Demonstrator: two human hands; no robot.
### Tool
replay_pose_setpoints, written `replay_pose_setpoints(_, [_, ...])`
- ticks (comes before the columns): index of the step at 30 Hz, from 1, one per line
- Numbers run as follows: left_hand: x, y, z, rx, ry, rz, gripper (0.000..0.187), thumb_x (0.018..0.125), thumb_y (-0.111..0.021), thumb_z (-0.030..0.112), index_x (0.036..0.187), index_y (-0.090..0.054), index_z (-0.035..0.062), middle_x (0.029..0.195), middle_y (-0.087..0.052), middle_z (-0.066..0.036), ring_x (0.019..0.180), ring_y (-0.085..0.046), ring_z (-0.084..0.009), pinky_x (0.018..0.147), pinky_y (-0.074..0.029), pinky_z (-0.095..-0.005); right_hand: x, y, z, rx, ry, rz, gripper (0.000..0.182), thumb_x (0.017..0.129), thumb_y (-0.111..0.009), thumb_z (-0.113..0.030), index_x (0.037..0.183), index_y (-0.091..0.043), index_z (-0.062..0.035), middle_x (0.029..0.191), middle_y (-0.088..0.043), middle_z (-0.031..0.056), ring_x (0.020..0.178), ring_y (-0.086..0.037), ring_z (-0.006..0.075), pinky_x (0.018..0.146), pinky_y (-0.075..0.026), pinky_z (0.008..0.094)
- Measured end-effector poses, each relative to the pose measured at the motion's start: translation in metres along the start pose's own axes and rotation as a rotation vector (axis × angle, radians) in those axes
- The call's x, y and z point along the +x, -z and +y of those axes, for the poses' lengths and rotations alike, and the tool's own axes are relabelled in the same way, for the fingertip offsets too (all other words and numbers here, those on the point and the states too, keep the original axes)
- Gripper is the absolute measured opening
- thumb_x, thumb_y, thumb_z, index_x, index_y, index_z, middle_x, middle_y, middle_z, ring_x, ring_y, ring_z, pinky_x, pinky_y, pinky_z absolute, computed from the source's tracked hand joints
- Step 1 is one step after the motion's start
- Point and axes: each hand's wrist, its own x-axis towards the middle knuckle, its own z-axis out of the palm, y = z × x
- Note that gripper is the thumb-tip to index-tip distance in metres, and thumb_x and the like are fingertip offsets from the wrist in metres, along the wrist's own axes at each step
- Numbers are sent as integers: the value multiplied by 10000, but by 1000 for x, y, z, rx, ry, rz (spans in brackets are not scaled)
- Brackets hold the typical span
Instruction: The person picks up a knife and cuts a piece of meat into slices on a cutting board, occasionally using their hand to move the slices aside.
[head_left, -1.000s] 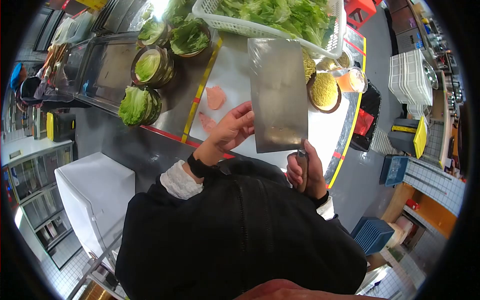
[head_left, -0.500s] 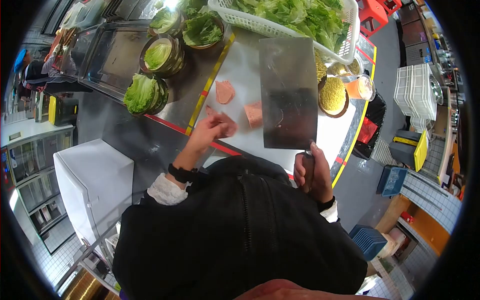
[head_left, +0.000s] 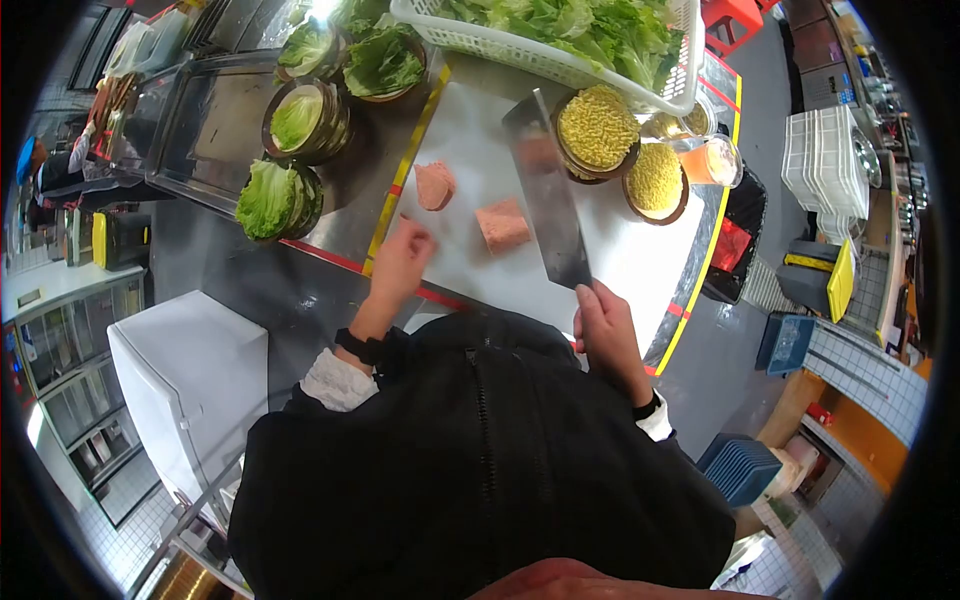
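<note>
Through my remote camera I count two hands [head_left: 402,258], one cleaver [head_left: 552,205], one pink block [head_left: 503,226], at least one pink slice [head_left: 434,186], two visible yellow noodle cakes [head_left: 598,125], one white basket [head_left: 520,51] and at least four lettuce-topped bowls [head_left: 338,130].

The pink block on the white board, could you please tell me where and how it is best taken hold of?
Probably pinch the pink block across its left end, the left hand coming from the left: bare white board lies on that side, while the cleaver is close on its right.
</note>
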Motion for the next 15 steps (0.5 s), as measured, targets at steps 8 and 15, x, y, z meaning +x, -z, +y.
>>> replay_pose_setpoints(8, [19, -65, 60, 155, -787, -198, 195, 811, -638, 70, 995, -609, 16, 1035, -612, -137, 981, -571, -351, 820, -491, -438, 9, -18, 25, -429, 178, 93, 355, 946, -576, -291, 1229, -588, -76, 706, -654, 183, 663, -656, 363, 644, -513, 413])
replay_pose_setpoints(15, [37, -91, 43, 130, -794, -243, 238, 810, -659, 79, 1040, -607, 45, 1087, -614, -123, 1030, -572, -344, 867, -489, -428, 6, -24, 29, -515, 256, 133, 350, 939, -585, -314, 1212, -563, -97, 802, -681, 211, 764, -664, 419, 693, -520, 467])
